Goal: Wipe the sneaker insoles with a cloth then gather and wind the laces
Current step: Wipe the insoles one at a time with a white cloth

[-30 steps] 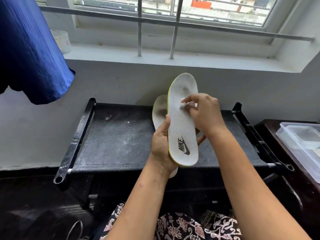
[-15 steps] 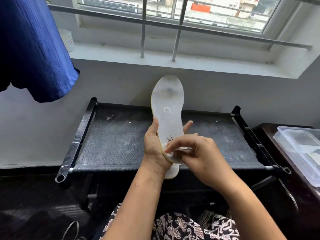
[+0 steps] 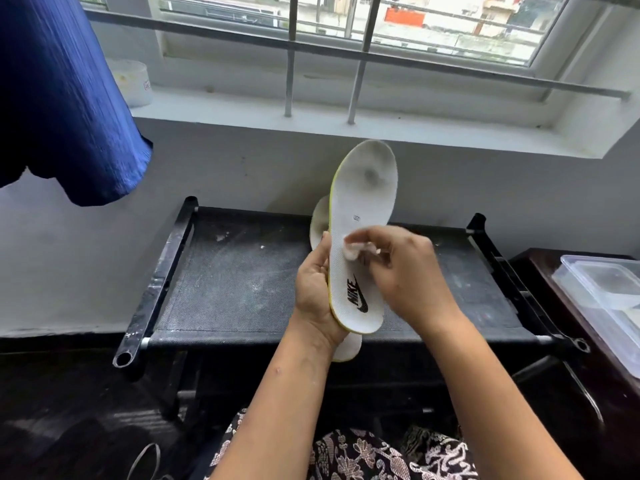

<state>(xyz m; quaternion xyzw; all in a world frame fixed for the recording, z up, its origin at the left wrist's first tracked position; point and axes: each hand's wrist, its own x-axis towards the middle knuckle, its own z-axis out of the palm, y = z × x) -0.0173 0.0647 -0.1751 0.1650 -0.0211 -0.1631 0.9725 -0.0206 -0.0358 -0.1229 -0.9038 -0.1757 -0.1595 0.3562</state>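
We press a cloth [image 3: 356, 249] on the front insole [image 3: 363, 202], above the black rack [image 3: 242, 289].

Our left hand [image 3: 317, 292] grips two white insoles upright near the heel end, the front one with its logo toward us, the second insole [image 3: 320, 220] just behind it. Our right hand [image 3: 405, 275] pinches the small white cloth against the middle of the front insole.

- The black rack [image 3: 235, 289] shows open fabric left of the held insoles [image 3: 363, 202].
- At right, a clear box [image 3: 606, 296] crowds the dark table [image 3: 539, 271].
- Far left, hanging blue fabric [image 3: 62, 98] possibly intrudes.
- Beyond, window bars [image 3: 290, 81] close the far side.
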